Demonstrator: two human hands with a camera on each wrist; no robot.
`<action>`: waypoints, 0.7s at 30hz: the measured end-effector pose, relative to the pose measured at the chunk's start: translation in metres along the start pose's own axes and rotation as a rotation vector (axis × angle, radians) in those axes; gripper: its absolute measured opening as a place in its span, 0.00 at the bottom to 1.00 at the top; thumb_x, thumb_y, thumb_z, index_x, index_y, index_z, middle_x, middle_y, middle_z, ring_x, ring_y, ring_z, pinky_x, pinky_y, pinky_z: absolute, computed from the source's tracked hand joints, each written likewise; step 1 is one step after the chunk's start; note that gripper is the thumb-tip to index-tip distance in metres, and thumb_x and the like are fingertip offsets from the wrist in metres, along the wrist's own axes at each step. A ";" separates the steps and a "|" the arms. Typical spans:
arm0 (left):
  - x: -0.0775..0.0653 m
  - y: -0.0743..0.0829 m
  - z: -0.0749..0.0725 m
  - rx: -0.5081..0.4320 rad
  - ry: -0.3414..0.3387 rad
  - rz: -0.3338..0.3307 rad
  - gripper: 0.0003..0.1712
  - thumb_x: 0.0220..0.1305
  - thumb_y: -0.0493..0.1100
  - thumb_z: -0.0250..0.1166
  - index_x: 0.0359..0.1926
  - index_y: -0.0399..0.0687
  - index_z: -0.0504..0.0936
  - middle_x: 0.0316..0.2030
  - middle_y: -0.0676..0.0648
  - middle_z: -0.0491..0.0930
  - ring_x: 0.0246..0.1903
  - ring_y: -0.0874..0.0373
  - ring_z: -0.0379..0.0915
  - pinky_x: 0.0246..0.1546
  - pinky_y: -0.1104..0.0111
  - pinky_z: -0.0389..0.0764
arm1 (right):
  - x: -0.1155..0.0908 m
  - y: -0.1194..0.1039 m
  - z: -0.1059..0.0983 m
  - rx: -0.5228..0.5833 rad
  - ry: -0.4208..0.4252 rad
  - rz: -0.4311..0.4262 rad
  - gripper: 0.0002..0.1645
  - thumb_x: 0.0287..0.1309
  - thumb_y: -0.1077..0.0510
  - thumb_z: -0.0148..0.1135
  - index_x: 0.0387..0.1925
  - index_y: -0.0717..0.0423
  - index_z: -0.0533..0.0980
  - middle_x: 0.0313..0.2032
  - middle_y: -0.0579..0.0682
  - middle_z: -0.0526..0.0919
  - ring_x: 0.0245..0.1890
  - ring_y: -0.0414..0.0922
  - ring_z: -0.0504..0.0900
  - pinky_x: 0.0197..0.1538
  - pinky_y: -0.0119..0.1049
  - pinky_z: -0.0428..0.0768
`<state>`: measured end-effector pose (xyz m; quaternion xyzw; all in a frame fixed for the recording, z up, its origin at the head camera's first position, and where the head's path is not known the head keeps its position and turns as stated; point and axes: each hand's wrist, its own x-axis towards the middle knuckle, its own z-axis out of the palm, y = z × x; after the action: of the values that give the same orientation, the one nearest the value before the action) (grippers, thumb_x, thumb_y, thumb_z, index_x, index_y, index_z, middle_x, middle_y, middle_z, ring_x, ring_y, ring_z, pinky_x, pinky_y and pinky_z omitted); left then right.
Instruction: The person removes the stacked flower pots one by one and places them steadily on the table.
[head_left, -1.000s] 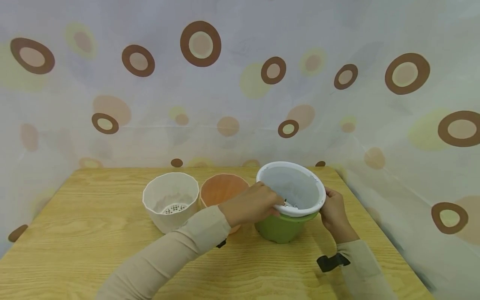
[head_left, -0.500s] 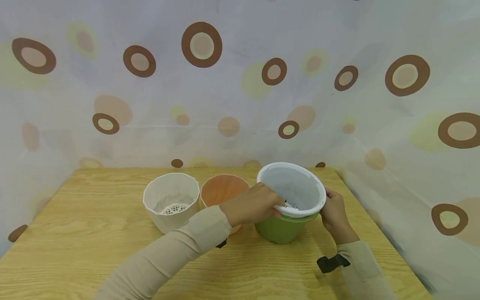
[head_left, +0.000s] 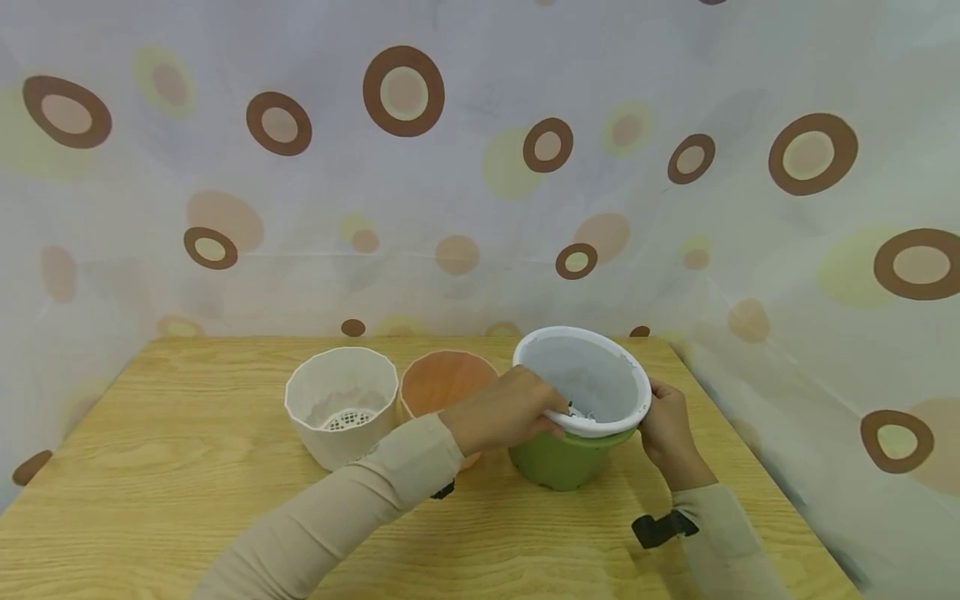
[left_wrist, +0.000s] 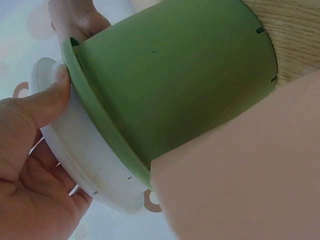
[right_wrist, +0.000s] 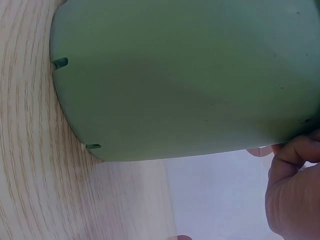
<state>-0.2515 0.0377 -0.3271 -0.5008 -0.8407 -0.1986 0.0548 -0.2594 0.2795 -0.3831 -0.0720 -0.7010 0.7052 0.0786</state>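
A white flowerpot (head_left: 603, 383) sits tilted inside a green flowerpot (head_left: 558, 462), its rim standing above the green one. My left hand (head_left: 510, 408) holds the near left of the white rim, fingers inside the pot. In the left wrist view, the thumb (left_wrist: 55, 92) presses the white pot's outer wall beside the green rim. My right hand (head_left: 670, 433) grips the rim on the right side, its fingers partly hidden behind the pots. In the right wrist view, curled fingers (right_wrist: 297, 155) lie close under the green rim. The green pot's base rests on the table.
An orange flowerpot (head_left: 442, 379) stands left of the green one, partly behind my left forearm. Beside it is a cream flowerpot (head_left: 341, 446) with a grated bottom. All stand on a wooden table (head_left: 165, 467) against a patterned wall covering (head_left: 315, 192).
Both hands and the pots keep nearly the same places. Only a very slight shift of the whole view shows.
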 end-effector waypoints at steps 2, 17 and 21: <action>0.000 0.000 0.000 -0.011 0.009 -0.006 0.08 0.53 0.47 0.71 0.33 0.50 0.88 0.30 0.59 0.84 0.28 0.71 0.72 0.36 0.81 0.70 | 0.000 0.000 0.000 0.000 -0.001 -0.003 0.15 0.71 0.62 0.47 0.52 0.67 0.71 0.30 0.38 0.81 0.31 0.32 0.79 0.36 0.25 0.80; -0.003 0.002 0.000 -0.030 0.043 -0.003 0.09 0.54 0.46 0.70 0.35 0.49 0.88 0.32 0.57 0.85 0.31 0.71 0.73 0.38 0.81 0.72 | -0.001 0.000 0.001 -0.003 0.018 0.000 0.11 0.70 0.62 0.48 0.47 0.62 0.74 0.29 0.39 0.80 0.30 0.32 0.78 0.35 0.25 0.79; -0.003 0.002 0.004 0.026 0.080 0.018 0.07 0.57 0.45 0.69 0.36 0.51 0.88 0.33 0.58 0.86 0.34 0.71 0.76 0.43 0.79 0.74 | -0.001 -0.001 0.001 -0.020 0.024 0.003 0.17 0.70 0.62 0.47 0.55 0.70 0.69 0.29 0.38 0.79 0.31 0.31 0.78 0.36 0.24 0.79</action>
<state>-0.2479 0.0373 -0.3313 -0.4992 -0.8359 -0.2068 0.0965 -0.2591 0.2780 -0.3820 -0.0824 -0.7068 0.6974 0.0851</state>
